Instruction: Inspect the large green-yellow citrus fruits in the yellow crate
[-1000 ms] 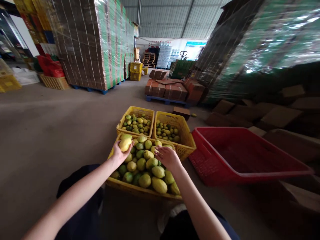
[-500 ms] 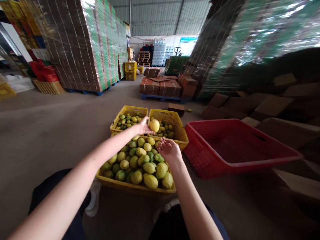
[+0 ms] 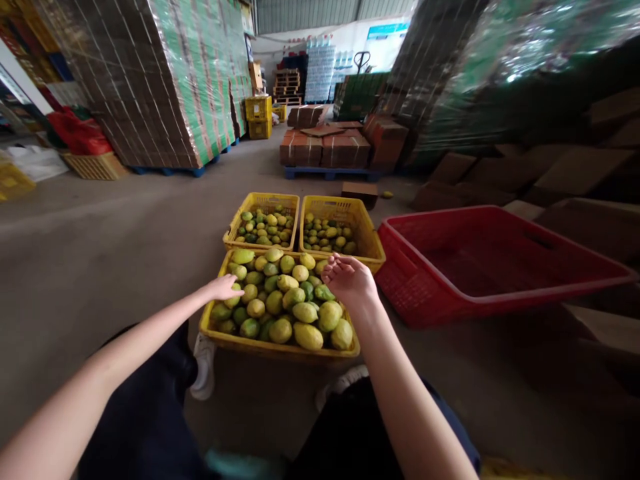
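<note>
In front of me is a yellow crate (image 3: 280, 348) heaped with green and yellow lemons. My left hand (image 3: 224, 288) reaches over its left side, fingers stretched out onto a greenish lemon (image 3: 232, 301); I see no firm grip on it. My right hand (image 3: 351, 280) hovers above the crate's right rim near a bumpy green lemon (image 3: 324, 293). Its fingers are loosely curled and apart, palm turned inward, with no fruit visible in them. Behind stand two more yellow crates, a left one (image 3: 227, 235) and a right one (image 3: 367, 230), each partly filled with smaller-looking lemons.
A large red basket (image 3: 425, 277) stands at the right, beside flattened cardboard (image 3: 585, 173). Farther back, bundled cartons (image 3: 325, 148) lie on a blue pallet (image 3: 325, 173). Wrapped stacks (image 3: 190, 87) rise on both sides. A small carton (image 3: 360, 192) and one loose lemon (image 3: 387, 195) are on the floor.
My left hand has come back from the rear crates, where it had a yellow lemon, to the front crate's left side, without that lemon. My right hand stays near the right rim.
</note>
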Available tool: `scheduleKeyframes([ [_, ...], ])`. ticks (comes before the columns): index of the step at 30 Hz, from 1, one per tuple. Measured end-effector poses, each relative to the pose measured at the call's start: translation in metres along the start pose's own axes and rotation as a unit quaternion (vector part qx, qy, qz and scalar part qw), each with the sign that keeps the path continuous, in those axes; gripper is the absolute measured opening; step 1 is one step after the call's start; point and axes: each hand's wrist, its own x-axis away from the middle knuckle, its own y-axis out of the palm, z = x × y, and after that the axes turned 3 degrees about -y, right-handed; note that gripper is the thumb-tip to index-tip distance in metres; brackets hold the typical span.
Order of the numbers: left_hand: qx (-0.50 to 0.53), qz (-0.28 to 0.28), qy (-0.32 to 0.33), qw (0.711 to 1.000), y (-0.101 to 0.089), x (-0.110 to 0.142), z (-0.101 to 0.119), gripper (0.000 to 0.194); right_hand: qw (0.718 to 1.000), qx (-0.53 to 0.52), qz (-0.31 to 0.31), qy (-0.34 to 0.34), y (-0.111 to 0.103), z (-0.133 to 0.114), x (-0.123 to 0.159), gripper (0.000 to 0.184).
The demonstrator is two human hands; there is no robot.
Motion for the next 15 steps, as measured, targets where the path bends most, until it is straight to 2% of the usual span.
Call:
scheduleKeyframes([
  [2, -0.015, 0.022, -0.019, 0.999, -0.020, -0.001, 0.007, 0.025, 1.000, -0.003, 0.013, -0.006, 0.004, 0.001, 0.003, 0.019],
  [4, -0.033, 0.031, -0.024, 0.999, -0.032, 0.000, 0.006, 0.024, 1.000, -0.001, 0.022, -0.007, 0.008, 0.003, 0.005, 0.018],
  [7, -0.072, 0.044, -0.009, 0.996, -0.037, 0.002, -0.009, 0.024, 1.000, 0.010, 0.027, -0.007, 0.010, 0.007, 0.005, 0.017],
  [10, -0.182, 0.086, 0.042, 0.979, -0.033, 0.003, -0.032, 0.020, 1.000, 0.020, 0.015, -0.001, 0.009, 0.012, 0.001, 0.017],
  [12, -0.342, 0.114, 0.064, 0.931, -0.029, 0.001, -0.043, 0.018, 1.000, 0.026, 0.003, 0.008, 0.007, 0.016, -0.002, 0.017],
  [15, -0.555, 0.126, 0.064, 0.820, -0.024, -0.003, -0.047, 0.025, 0.999, 0.029, -0.008, 0.015, 0.004, 0.019, -0.005, 0.016],
])
